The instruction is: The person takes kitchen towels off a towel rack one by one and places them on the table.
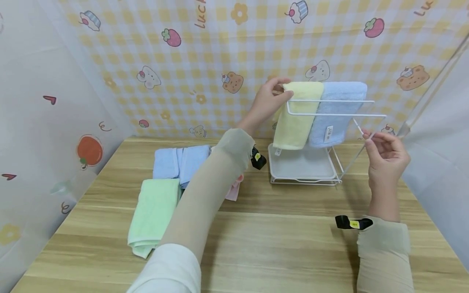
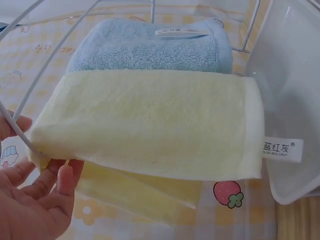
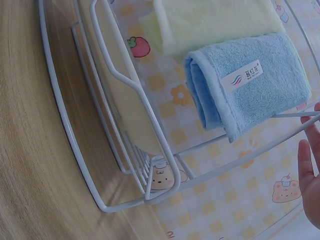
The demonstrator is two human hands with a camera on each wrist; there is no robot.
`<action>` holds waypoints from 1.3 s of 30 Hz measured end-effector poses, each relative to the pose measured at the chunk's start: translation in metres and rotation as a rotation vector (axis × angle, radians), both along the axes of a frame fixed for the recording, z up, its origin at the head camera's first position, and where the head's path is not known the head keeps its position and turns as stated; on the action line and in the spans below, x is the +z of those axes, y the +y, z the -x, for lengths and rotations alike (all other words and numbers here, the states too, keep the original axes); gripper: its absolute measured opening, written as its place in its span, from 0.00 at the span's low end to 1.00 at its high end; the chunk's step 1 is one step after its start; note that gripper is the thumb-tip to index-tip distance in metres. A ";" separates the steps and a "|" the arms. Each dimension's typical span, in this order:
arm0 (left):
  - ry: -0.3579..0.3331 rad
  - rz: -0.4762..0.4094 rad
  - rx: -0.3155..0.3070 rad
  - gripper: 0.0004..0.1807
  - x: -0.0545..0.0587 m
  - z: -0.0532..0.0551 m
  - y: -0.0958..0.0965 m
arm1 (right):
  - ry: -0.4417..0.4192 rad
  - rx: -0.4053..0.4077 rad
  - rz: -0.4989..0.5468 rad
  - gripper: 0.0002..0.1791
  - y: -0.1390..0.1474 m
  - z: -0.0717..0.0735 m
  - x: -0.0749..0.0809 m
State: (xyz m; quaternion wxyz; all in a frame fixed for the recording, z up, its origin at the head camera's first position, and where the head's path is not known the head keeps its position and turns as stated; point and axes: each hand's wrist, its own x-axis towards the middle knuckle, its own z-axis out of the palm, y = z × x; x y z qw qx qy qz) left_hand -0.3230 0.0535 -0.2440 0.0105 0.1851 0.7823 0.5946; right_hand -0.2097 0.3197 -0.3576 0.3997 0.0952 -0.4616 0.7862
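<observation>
Two grips are clamped at the far right of the bench [image 1: 293, 248]. The left hand [image 1: 269, 97] pinches the top left corner of a yellow towel [image 1: 297, 128], thumb in front and fingers behind, just beside the bent end of a white rack [image 1: 337, 115]. The right hand [image 1: 388, 156] pinches a thin upright at the rack's right side between thumb and fingers.

The yellow towel is pale and soft, draped over the top of the rack with its folded layers hanging down; a small white tag sticks out from its lower hem. Touching it on the right hangs a light blue towel [image 1: 338, 118], looped in texture, with a white label near its bottom edge. Seen from the head, two rails cross in front of both. A shallow white tray [image 1: 302, 162] sits in the rack's base, near the back edge of the bench.

The left arm, in a beige sleeve [image 1: 205, 191], reaches slantwise from the front edge toward the back. The right forearm rises nearly straight from the front edge, close to the right side, its palm turned inward and fingers bent. A black device sits at each wrist.

Toward the back left corner lie folded blue cloths [image 1: 166, 162]; a folded green towel [image 1: 155, 211] lies in front, touching them. Something pink [image 1: 233, 191] is mostly hidden by the left sleeve. A yellow checked cloth [image 1: 212, 53] hangs behind the bench.
</observation>
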 end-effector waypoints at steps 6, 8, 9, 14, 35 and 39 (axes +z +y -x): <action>-0.108 0.023 0.035 0.23 0.006 0.003 0.007 | 0.007 -0.010 -0.017 0.11 0.000 0.001 0.000; -0.128 0.037 0.061 0.23 0.009 0.004 0.008 | 0.004 -0.012 -0.018 0.11 0.000 0.001 0.000; -0.130 0.046 0.076 0.23 0.010 0.004 0.009 | 0.000 -0.013 -0.019 0.11 0.000 0.001 0.000; -0.133 0.053 0.165 0.18 0.016 0.002 0.014 | -0.020 -0.005 0.005 0.09 0.000 -0.001 0.004; 0.097 0.091 0.328 0.14 0.011 0.000 0.022 | 0.018 0.003 -0.021 0.10 -0.001 -0.002 0.002; 0.067 0.033 0.327 0.14 0.012 0.001 0.022 | 0.012 -0.005 -0.032 0.10 -0.001 -0.002 0.002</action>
